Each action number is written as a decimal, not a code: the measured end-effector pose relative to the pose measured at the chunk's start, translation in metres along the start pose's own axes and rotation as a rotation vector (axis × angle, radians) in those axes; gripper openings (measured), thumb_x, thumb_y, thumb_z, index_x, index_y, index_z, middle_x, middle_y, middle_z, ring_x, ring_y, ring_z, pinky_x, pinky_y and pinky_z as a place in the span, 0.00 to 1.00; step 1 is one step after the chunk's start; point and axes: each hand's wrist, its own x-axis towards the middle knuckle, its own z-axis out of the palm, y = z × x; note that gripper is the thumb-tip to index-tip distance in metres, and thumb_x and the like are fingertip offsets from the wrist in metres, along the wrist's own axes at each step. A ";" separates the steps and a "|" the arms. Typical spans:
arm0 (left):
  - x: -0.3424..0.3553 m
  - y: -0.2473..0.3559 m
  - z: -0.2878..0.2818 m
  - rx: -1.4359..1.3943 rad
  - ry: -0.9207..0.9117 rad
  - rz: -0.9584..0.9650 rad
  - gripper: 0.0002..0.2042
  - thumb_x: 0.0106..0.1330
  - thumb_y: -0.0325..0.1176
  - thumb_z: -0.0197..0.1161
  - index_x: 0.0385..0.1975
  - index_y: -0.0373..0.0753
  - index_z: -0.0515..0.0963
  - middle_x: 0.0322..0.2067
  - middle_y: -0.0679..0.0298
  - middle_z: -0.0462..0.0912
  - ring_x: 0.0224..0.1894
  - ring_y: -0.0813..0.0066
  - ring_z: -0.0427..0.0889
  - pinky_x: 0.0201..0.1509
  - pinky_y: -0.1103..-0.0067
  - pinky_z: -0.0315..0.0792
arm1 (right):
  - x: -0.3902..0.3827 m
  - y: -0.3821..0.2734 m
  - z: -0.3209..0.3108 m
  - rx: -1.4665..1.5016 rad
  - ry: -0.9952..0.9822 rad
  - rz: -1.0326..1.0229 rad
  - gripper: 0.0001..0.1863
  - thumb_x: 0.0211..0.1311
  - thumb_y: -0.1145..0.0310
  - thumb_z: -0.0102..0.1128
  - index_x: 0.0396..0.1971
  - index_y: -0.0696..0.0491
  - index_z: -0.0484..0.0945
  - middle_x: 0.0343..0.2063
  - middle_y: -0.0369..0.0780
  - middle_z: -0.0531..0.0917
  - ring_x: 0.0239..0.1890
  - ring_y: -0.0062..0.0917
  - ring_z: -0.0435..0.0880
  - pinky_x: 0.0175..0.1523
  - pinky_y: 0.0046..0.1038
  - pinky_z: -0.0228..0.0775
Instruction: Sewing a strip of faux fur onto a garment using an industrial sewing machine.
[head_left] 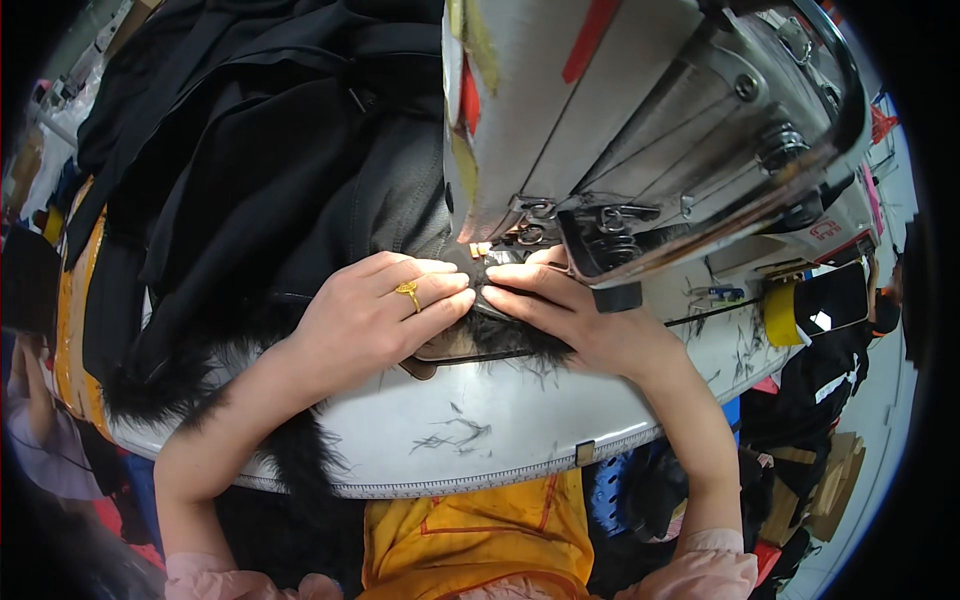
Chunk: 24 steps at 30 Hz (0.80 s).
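My left hand (380, 315), with a gold ring, has its fingers closed on black fabric (250, 170) just below the sewing machine's lit needle area (480, 250). My right hand (560, 310) is closed on the same work from the other side, its upper fingers partly behind the machine's lower frame. The fingertips of both hands nearly meet. Black fur trim (160, 385) runs along the fabric and hangs over the front edge at left, with more under my right hand. The silver machine head (640, 120) overhangs the work; the exact stitch point is too small to make out.
The white curved tabletop (400, 465) has a ruler strip and loose fur wisps. A yellow container (780, 315) and small scissors (725, 294) lie at right. Cardboard (835, 480) stands below right. A co-worker's arm (40, 400) shows at far left.
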 end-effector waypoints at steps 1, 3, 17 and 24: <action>0.000 0.000 0.000 -0.011 0.002 -0.003 0.17 0.52 0.30 0.63 0.44 0.40 0.84 0.37 0.69 0.84 0.38 0.73 0.82 0.43 0.77 0.77 | 0.000 0.000 0.000 0.003 0.021 -0.009 0.27 0.47 0.73 0.65 0.53 0.45 0.82 0.52 0.32 0.83 0.55 0.27 0.81 0.62 0.34 0.69; 0.001 0.000 0.000 -0.029 0.022 -0.004 0.16 0.52 0.30 0.64 0.43 0.40 0.85 0.37 0.69 0.85 0.37 0.73 0.82 0.41 0.78 0.76 | 0.001 0.000 0.000 0.009 0.027 -0.017 0.28 0.46 0.73 0.65 0.54 0.45 0.82 0.52 0.33 0.83 0.56 0.28 0.80 0.63 0.35 0.68; 0.003 -0.003 0.001 0.095 -0.050 -0.057 0.15 0.54 0.30 0.62 0.43 0.40 0.79 0.39 0.67 0.79 0.46 0.72 0.80 0.52 0.76 0.75 | -0.001 0.011 0.008 0.072 0.105 -0.002 0.26 0.50 0.72 0.66 0.53 0.42 0.83 0.51 0.36 0.84 0.49 0.30 0.84 0.51 0.33 0.78; 0.026 -0.002 -0.017 -0.046 -0.228 -0.195 0.16 0.49 0.22 0.65 0.40 0.36 0.78 0.39 0.58 0.82 0.48 0.60 0.81 0.59 0.70 0.72 | 0.003 0.004 -0.001 0.331 0.110 0.251 0.17 0.56 0.70 0.70 0.48 0.51 0.85 0.40 0.42 0.88 0.44 0.34 0.86 0.47 0.30 0.77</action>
